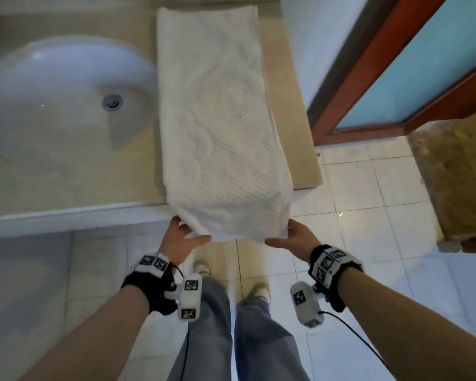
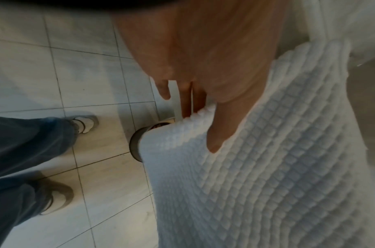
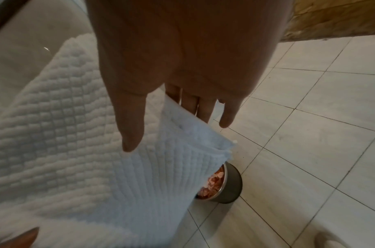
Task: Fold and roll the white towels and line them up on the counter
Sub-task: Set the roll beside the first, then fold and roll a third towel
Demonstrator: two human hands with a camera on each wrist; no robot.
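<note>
A white waffle-weave towel [image 1: 220,119], folded into a long strip, lies on the beige counter [image 1: 66,188] to the right of the sink. Its near end hangs past the counter's front edge. My left hand [image 1: 186,237] pinches the near left corner. In the left wrist view, the left hand [image 2: 195,104] has its thumb on top of the towel [image 2: 267,167] and its fingers under it. My right hand [image 1: 289,237] pinches the near right corner. The right wrist view shows the right hand [image 3: 182,100] with thumb over and fingers beneath the towel [image 3: 55,134].
A white oval sink [image 1: 61,97] is set in the counter's left part. A wood-framed door with frosted glass [image 1: 396,64] stands to the right, above a brown mat [image 1: 456,174]. A metal bowl [image 3: 227,184] sits on the tiled floor below the towel, near my feet.
</note>
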